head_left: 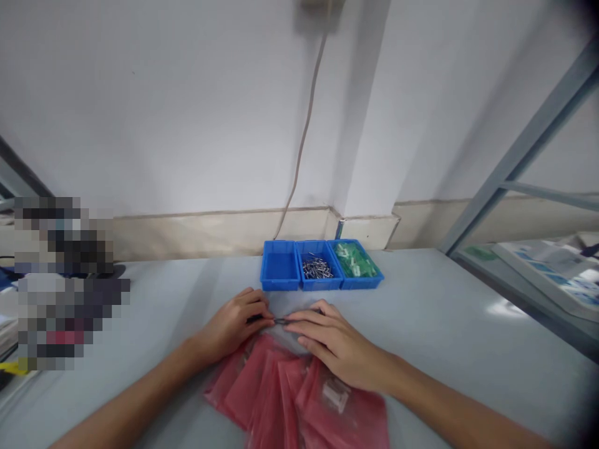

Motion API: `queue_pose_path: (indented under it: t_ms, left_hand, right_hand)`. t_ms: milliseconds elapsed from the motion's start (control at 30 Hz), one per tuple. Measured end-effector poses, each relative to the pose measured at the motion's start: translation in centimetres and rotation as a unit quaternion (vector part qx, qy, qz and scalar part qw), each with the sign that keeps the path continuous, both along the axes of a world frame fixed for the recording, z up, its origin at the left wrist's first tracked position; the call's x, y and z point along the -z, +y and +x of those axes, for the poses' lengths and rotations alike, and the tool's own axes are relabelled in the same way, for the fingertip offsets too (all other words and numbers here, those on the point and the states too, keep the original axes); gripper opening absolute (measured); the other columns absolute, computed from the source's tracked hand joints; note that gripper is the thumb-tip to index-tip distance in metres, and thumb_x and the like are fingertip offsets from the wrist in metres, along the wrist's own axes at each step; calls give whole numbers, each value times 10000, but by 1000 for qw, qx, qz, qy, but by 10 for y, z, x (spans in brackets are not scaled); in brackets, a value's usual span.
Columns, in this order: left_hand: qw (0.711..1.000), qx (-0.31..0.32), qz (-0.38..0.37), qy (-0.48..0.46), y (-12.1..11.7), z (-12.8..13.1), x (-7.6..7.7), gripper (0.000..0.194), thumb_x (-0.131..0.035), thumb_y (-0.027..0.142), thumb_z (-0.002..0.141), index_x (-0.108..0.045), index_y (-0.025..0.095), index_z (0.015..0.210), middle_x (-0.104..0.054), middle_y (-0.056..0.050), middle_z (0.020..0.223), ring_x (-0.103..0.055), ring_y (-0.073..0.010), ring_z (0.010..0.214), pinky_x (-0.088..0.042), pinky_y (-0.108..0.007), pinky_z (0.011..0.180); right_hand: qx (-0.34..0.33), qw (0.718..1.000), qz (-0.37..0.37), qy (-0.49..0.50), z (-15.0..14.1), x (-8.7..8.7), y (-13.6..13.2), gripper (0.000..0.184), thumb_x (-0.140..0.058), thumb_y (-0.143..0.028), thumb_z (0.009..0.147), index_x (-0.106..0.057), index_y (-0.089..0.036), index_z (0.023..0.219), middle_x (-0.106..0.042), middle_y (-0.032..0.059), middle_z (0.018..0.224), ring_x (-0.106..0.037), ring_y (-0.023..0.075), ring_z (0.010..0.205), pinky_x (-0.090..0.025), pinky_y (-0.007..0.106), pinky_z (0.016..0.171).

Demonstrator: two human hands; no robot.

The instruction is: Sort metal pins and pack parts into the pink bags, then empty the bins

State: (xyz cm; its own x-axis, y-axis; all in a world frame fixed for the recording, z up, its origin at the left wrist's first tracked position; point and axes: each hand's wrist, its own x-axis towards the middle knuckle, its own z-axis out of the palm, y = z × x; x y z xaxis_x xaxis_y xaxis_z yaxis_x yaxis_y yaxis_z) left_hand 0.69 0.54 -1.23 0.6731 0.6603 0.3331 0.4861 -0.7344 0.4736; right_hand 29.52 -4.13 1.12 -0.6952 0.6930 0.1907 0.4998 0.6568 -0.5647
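Observation:
My left hand [238,323] is closed in a pinch on one end of a small thin metal piece [279,321], whose exact kind is too small to make out. The fingers of my right hand [330,340] close on its other end, just above the tabletop. Below both hands several pink translucent plastic bags [262,390] lie fanned out and overlapping. Through one bag under my right hand a pale label or part [336,394] shows. My right palm hides some of the bags' upper edges.
Beyond my hands stand three blue bins: an empty one [279,288], one with small metal pins or screws [317,267], and one with green-and-white packets [356,260]. A cable [306,118] runs down the wall. Grey metal frames [496,187] flank the table; a blurred-out area lies left.

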Motion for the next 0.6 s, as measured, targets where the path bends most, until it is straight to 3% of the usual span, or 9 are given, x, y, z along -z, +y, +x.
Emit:
queue_pose_path:
  t_ms: [600]
  left_hand:
    - [1000, 3, 15, 14, -4, 1, -6, 205, -600, 301, 1072, -782, 220, 1024, -679, -81, 1140, -627, -208, 1018, -536, -350, 902]
  right_hand:
    - [10, 1000, 2, 11, -1, 2, 2, 407, -452, -250, 1125, -624, -335, 1485, -629, 19, 1509, -496, 268, 1306, -436, 477, 1147]
